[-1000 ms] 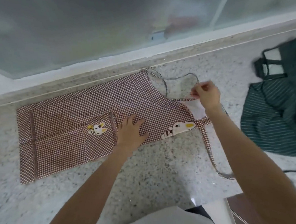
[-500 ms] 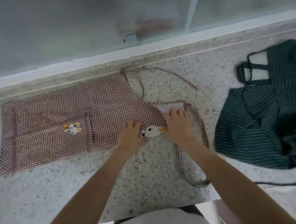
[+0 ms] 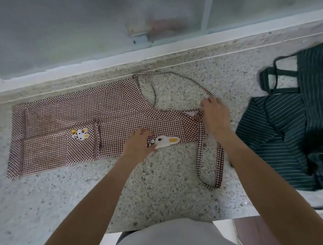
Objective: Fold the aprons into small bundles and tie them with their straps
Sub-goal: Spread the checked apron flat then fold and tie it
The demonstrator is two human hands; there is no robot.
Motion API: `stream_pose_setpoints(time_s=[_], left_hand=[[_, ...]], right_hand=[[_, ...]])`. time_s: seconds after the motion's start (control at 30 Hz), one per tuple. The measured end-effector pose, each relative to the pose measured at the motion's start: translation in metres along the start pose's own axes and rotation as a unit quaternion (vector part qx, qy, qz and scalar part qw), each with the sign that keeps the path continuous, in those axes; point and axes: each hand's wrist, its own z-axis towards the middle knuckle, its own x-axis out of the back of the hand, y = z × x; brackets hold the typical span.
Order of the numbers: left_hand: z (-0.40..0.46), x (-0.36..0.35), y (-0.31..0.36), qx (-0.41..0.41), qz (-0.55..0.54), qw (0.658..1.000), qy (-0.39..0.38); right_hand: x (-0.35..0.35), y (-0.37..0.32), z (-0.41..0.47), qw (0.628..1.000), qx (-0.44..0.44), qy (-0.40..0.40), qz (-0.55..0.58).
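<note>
Hands [image 3: 139, 142] [image 3: 215, 115] press flat on checked cloth apron [image 3: 77, 118] (long folded strip) on speckled counter [image 3: 143, 193].

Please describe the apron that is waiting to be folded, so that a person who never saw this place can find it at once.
On the speckled stone counter below the frosted window, look to the far right edge. There the dark green apron lies in a crumpled heap with thin pale stripes and dark straps. The brown checked apron, by contrast, lies flat and has rabbit patches.

checked apron [image 3: 106, 115] on counter [image 3: 163, 191], both hands pressing
</note>
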Motion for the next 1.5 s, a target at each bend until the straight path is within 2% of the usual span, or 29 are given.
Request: stream_pose_setpoints(time_s=[0.1,0.2,0.27,0.4,0.47,0.53,0.6,0.67,0.73,0.83,0.93,1.0,1.1,1.2,1.27,1.37,1.5], left_hand=[[-0.002,-0.002,0.000,-0.009,0.013,1.000,0.009],[-0.001,-0.003,-0.001,-0.011,0.017,1.000,0.013],[0.001,-0.003,-0.002,-0.012,0.014,1.000,0.013],[0.002,-0.003,-0.003,-0.016,0.003,1.000,0.017],[0.003,-0.003,-0.003,-0.017,0.006,1.000,0.020],[0.004,-0.004,-0.004,-0.026,0.011,0.999,0.025],[0.001,-0.006,-0.008,-0.048,0.015,0.998,0.039],[-0.004,-0.011,-0.012,-0.097,0.014,0.993,0.063],[-0.008,-0.018,-0.016,-0.138,0.003,0.987,0.078],[-0.012,-0.023,-0.022,-0.172,-0.029,0.982,0.075],[-0.019,-0.021,-0.031,-0.180,-0.049,0.980,0.074],[-0.030,-0.020,-0.047,-0.163,-0.064,0.979,0.107],[-0.052,-0.020,-0.095,-0.083,-0.082,0.980,0.160],[-0.074,-0.021,-0.152,-0.002,-0.072,0.979,0.193],[-0.090,-0.017,-0.189,0.018,-0.058,0.976,0.209],[-0.103,-0.013,-0.232,0.028,-0.077,0.974,0.211],[-0.119,-0.008,-0.290,0.043,-0.052,0.986,0.153]], right_hand=[[-0.004,-0.003,-0.010,0.996,0.060,0.037,0.060],[-0.012,-0.015,-0.018,0.993,0.114,-0.033,0.005],[-0.016,-0.016,-0.015,0.994,0.102,-0.047,-0.002],[-0.015,-0.002,0.000,0.996,0.086,-0.017,0.022],[-0.013,0.004,0.007,0.995,0.079,-0.029,0.060],[-0.007,0.006,0.014,0.987,0.026,-0.054,0.149],[-0.003,0.008,0.021,0.977,-0.037,-0.090,0.191],[0.001,0.007,0.026,0.980,-0.068,-0.128,0.136],[0.003,0.005,0.026,0.987,-0.072,-0.118,0.076],[0.001,0.003,0.017,0.998,-0.004,-0.043,0.041],[0.002,-0.017,-0.005,0.991,0.073,0.026,0.108],[-0.001,-0.046,-0.027,0.978,0.147,0.047,0.140],[-0.018,-0.105,-0.061,0.956,0.252,0.013,0.149],[-0.039,-0.166,-0.082,0.939,0.313,-0.010,0.142],[-0.052,-0.210,-0.088,0.931,0.343,-0.028,0.124],[-0.067,-0.260,-0.089,0.927,0.363,-0.062,0.077],[-0.083,-0.309,-0.086,0.943,0.327,-0.065,-0.006]])
